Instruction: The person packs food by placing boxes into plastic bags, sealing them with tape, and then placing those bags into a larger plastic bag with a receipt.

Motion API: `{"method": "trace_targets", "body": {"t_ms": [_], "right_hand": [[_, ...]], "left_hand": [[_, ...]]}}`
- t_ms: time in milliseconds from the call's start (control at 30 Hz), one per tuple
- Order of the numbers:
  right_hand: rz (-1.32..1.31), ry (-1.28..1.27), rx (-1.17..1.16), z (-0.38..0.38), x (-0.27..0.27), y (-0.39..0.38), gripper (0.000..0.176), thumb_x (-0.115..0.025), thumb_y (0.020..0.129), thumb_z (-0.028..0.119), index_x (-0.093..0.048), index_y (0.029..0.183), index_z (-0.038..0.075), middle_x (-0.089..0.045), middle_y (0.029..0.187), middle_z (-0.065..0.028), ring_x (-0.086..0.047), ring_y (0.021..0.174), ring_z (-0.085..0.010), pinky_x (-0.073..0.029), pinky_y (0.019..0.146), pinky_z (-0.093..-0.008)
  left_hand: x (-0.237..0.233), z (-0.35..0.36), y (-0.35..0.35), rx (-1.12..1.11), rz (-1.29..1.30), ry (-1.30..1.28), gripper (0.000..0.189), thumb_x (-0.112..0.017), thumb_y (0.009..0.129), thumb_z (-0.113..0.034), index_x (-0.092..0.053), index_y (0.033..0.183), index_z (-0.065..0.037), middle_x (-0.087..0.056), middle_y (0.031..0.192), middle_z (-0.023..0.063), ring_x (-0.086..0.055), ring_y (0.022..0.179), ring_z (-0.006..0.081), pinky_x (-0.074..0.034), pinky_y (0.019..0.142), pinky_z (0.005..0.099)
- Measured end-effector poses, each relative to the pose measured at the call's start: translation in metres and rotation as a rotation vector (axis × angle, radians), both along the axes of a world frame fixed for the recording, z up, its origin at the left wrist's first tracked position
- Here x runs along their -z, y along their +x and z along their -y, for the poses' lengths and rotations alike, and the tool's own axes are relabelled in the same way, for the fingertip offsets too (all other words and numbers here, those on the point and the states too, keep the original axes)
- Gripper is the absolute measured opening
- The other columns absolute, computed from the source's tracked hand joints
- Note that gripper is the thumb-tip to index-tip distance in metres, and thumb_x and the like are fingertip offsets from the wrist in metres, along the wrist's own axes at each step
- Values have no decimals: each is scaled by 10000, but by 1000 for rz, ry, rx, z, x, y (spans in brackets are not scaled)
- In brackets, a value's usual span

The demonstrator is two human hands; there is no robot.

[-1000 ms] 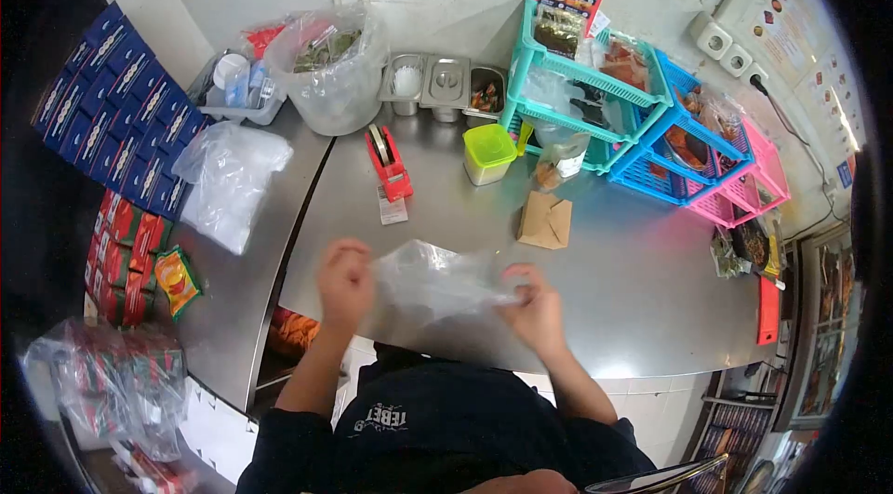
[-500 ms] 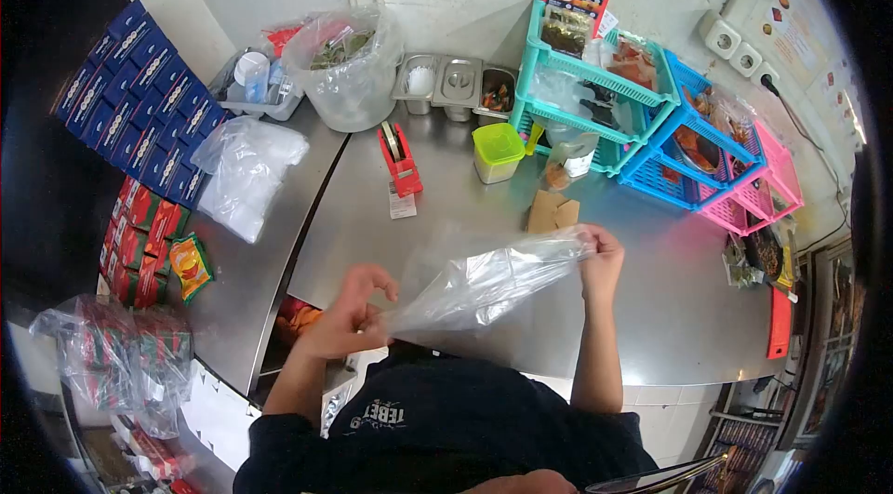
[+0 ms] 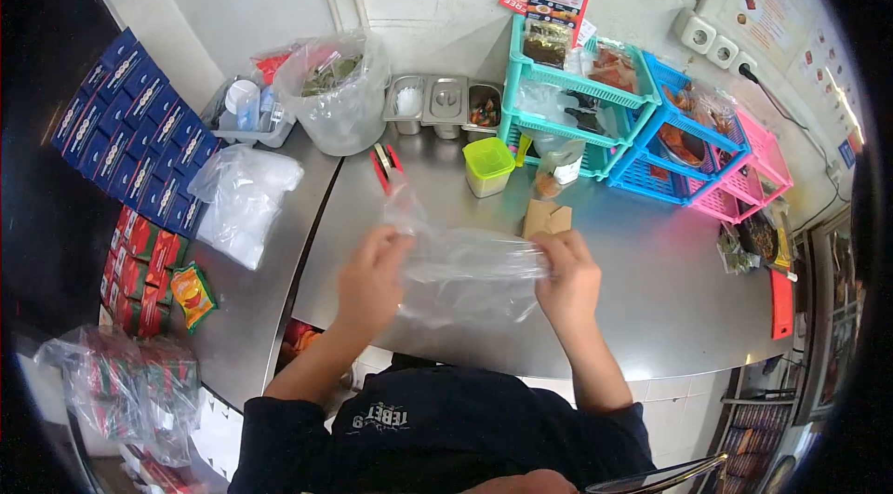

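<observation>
A clear plastic bag [image 3: 470,275] is stretched between my two hands above the steel counter [image 3: 651,289]. My left hand [image 3: 372,275] pinches its left edge, with a twisted flap of plastic rising past the fingers. On the other side my right hand [image 3: 567,280] grips the upper right edge. Just beyond my right hand stands a small brown cardboard box [image 3: 547,218]. A red tape dispenser [image 3: 385,166] sits behind the bag, its lower part seen through the plastic. Farther back is a tub with a lime-green lid [image 3: 489,159].
Steel containers [image 3: 445,103] and a bag-lined bucket [image 3: 335,113] line the wall. Stacked teal baskets [image 3: 581,85], blue baskets [image 3: 688,145] and pink baskets [image 3: 753,168] stand back right. Blue boxes [image 3: 130,126], red-green boxes [image 3: 144,261] and white plastic-wrapped packs [image 3: 246,201] are left.
My left hand has risen away from my body and my right hand has come inward and slightly down. The bag, slanted before, now hangs more level and spread between them. The view has shifted slightly.
</observation>
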State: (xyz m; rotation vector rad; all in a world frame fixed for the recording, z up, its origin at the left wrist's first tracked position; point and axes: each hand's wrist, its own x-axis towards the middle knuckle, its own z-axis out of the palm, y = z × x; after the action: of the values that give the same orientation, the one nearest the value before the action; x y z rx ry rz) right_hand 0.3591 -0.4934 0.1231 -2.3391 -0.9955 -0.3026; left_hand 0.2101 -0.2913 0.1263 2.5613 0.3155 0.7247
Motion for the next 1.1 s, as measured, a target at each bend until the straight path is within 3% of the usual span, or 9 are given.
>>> {"method": "trace_targets", "body": {"t_ms": [100,200,267,367,467,567,600,833,1100], "right_hand": [[-1172,956,-342,10,6,-18,180,-598,762,-15,-588,921,70,-522,675,-22,-565,668,-82,-464,538,-294],[-745,304,-316,10,10,-45,145,-593,795,53,-543,928,26,-521,661,-6,-527,587,-119,-461,571,-267],[-440,46,-111,16,39,-15,149,-580,801,53,-540,942,25,-542,649,-32,-581,630,-146,-478,574,-308],[-75,106,199,38,85,23,168,-562,820,96,-554,979,43,-580,710,-59,-610,667,-182,-487,569,-346],[-1482,846,1,49,79,2,288,-482,783,44,-548,1063,55,-590,871,-73,-596,720,-191,-490,594,-315],[-861,470,-629,29,62,-39,397,-565,690,12,-514,1082,48,-579,879,-76,-550,859,-198,-431,784,-329],[-719,393,-382,37,55,-44,401,-577,683,17,-517,1078,56,-574,869,-97,-554,836,-231,-438,760,-337],[-412,637,711,94,124,7,270,-566,678,-10,-603,936,60,-596,816,-99,-573,763,-237,-460,656,-340],[-1920,793,-158,89,135,0,682,-587,599,-130,-442,1231,80,-551,1031,-110,-583,876,-208,-514,748,-353]], "left_hand": [[48,-47,4,-279,21,114,273,-568,589,84,-572,798,-92,-532,964,58,-600,761,222,-475,660,327],[60,-84,-10,103,159,-439,366,-551,615,91,-530,919,-110,-507,958,51,-575,786,181,-466,595,301],[27,-84,-26,591,42,-1556,501,-594,636,54,-435,1072,-134,-485,956,44,-525,834,158,-450,586,269],[22,-61,-28,434,-155,-1150,591,-623,596,43,-421,1130,-111,-476,1024,52,-499,903,184,-454,630,269],[50,-43,1,135,-212,-457,675,-691,585,-12,-404,1193,-72,-467,1068,74,-471,960,201,-449,718,291],[132,-122,32,-14,304,272,591,-625,633,56,-422,1181,-33,-465,1148,110,-466,1021,236,-405,874,339],[117,-109,38,-14,285,-338,552,-599,676,54,-412,1189,-25,-442,1200,131,-450,1061,261,-394,894,364],[121,-80,51,881,-158,-891,498,-585,726,-21,-447,1204,-49,-464,1190,135,-470,1071,255,-361,938,378],[152,-75,34,523,-594,-226,348,-604,737,-83,-609,1084,-53,-383,1258,177,-479,1072,271,-430,841,341]]}}
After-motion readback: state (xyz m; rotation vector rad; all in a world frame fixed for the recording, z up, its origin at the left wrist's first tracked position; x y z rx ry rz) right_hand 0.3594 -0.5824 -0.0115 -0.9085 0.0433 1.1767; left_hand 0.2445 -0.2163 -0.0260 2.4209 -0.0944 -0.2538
